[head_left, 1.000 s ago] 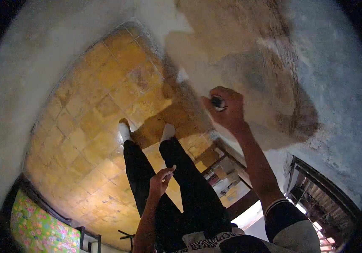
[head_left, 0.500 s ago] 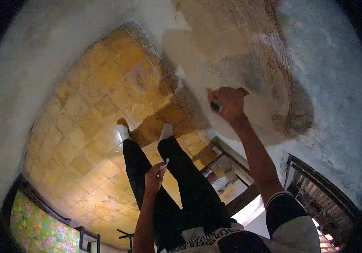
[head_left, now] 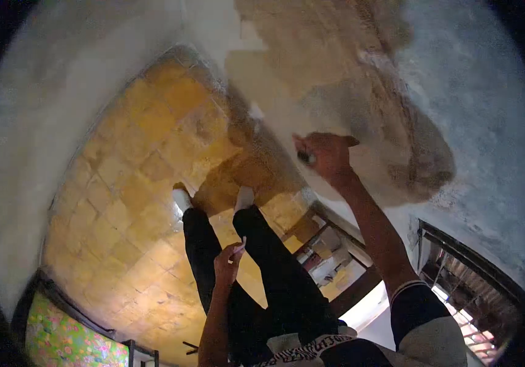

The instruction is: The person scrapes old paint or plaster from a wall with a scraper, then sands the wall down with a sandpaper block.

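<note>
My right hand (head_left: 328, 158) is raised in front of the stained wall (head_left: 385, 131), its fingers closed. They hold a small object with a dark, rounded end (head_left: 304, 157) and a pale part beside it; I cannot tell its kind. A dark pointed shape shows at the other side of this fist, against the wall. Lower down, over my legs, my left hand (head_left: 227, 264) is closed in a pinch. A thin, pale piece (head_left: 241, 244) sticks up from its fingertips.
Yellowish floor tiles (head_left: 121, 202) spread below my feet, with a shadow on them. At right is a dark-framed opening (head_left: 470, 269) with bars. A low framed shelf (head_left: 330, 260) holds things near the wall. Flowered green cloth (head_left: 72, 333) lies at lower left.
The view has shifted slightly. My right hand sits a little further left in the picture, still before the wall. My left hand keeps its pinch, slightly lower and to the right.
</note>
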A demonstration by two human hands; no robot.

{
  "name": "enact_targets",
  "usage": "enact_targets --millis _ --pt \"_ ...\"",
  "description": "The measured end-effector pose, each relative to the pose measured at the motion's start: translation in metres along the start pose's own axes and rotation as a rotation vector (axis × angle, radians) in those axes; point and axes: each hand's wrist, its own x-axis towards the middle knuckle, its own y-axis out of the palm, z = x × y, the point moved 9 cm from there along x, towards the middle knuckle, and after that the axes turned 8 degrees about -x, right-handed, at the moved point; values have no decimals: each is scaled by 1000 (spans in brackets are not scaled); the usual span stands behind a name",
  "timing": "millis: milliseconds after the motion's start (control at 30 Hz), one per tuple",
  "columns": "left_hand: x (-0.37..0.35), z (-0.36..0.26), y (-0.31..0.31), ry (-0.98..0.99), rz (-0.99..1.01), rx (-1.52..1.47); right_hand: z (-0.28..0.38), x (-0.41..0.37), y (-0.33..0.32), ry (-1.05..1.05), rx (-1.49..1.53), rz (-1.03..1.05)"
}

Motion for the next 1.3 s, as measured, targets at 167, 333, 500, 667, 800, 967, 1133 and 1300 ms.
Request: enact_targets --millis 167,333,500,667,800,967,1133,1300 --pt "15 -13 15 114 77 17 -27 -23 31 353 227 300" --pt "23 9 18 -5 138 -165 17 -61 46 260 467 399" --pt "34 -34 9 76 145 36 21 -69 30 142 445 271" --pt "30 10 4 27 134 -53 34 -23 -28 -52 293 -18" --pt "30 -32 7 193 132 85 6 -4 -21 20 68 -72" --pt "28 34 1 -48 142 -227 40 -3 -38 -161 -28 -87" --pt "34 -26 -2 184 179 -127 3 -45 50 -52 10 23" --pt "30 -11 -21 73 224 -279 -46 -22 37 279 223 176"
